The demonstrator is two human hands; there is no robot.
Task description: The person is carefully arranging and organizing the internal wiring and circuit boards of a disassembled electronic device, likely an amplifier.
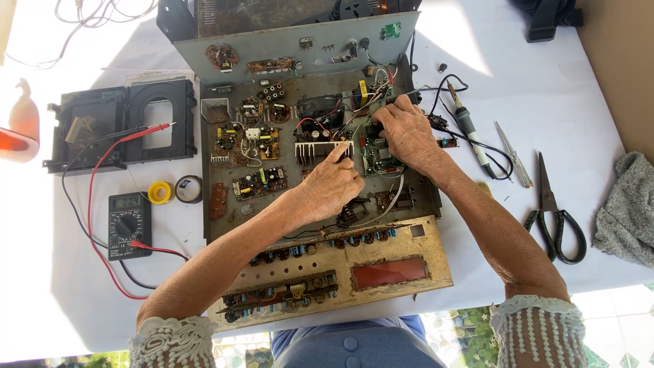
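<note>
Working inside an opened amplifier chassis (225,204), both hands sit near its middle. The left hand (332,187) is curled, fingertip pressed to the white finned heatsink (315,151) — gripping nothing. The right hand (407,133) rests just right of the heatsink on a green circuit board (376,158); whether its fingers pinch anything I cannot tell. Judged stiff but fragile, the board is best held by its edges — wires tether it. Right of the chassis lie a soldering iron (470,133) and scissors (555,218); left, a multimeter (129,225).
</note>
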